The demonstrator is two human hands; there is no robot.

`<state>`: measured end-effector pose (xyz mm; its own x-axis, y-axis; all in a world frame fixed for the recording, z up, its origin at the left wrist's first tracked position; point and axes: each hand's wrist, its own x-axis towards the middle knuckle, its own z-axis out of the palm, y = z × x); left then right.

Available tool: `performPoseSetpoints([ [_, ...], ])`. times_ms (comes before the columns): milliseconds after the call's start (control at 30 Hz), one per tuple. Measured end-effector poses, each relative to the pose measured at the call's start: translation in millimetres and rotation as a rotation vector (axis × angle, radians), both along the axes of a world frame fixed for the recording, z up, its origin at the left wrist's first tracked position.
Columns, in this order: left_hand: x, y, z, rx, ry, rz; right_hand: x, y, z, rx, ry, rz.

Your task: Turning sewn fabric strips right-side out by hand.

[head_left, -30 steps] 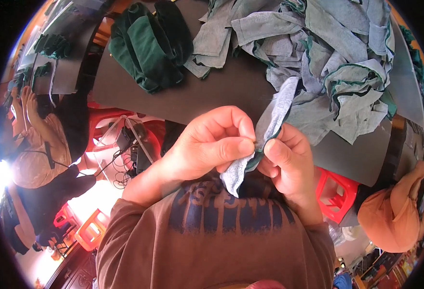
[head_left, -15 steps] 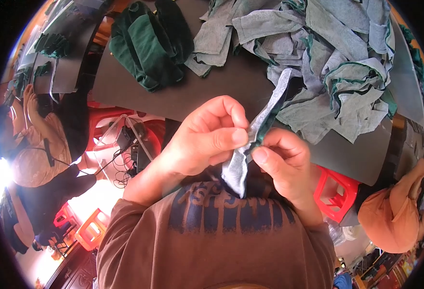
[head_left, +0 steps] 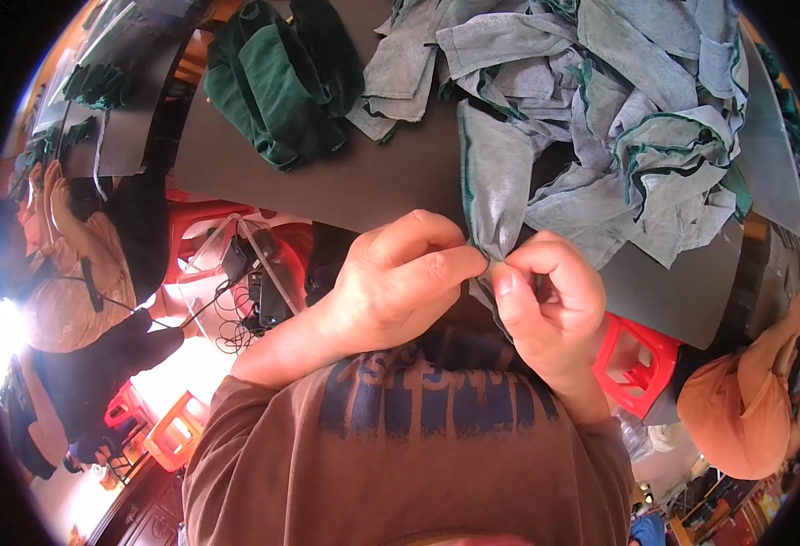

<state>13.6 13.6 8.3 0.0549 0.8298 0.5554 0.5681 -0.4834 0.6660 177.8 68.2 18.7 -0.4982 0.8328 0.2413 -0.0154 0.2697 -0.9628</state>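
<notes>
Closely together near the centre of the frame, the left hand (head_left: 409,278) and the right hand (head_left: 550,296) pinch a grey cloth piece (head_left: 498,177) between thumbs and fingers, its green-edged wide part extending upward from the fingertips and its lower end partly hidden by the hands. Beyond them, a loose heap of grey cloth pieces (head_left: 636,59) covers the upper right of the dark table (head_left: 400,187), while a dark green cloth bundle (head_left: 277,86) lies at the upper left; a red stool (head_left: 662,344) stands at the lower right, beside the right forearm.
</notes>
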Motion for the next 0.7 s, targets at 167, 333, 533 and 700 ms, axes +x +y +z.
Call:
performPoseSetpoints([
  [167, 6, -2, 5, -0.146, -0.076, -0.041, -2, 2, 2, 0.259, -0.12, -0.091],
  [333, -16, -12, -2, -1.055, -1.638, -0.892, -1, 2, 8, 0.223, -0.102, -0.036],
  [533, -13, -14, -3, -1.065, -1.266, -0.871, -1, 0, -3, 0.212, -0.058, -0.031],
  [700, -7, -14, 1, -0.358, 0.371, -0.076, -3, 0, 0, 0.17, -0.074, 0.006],
])
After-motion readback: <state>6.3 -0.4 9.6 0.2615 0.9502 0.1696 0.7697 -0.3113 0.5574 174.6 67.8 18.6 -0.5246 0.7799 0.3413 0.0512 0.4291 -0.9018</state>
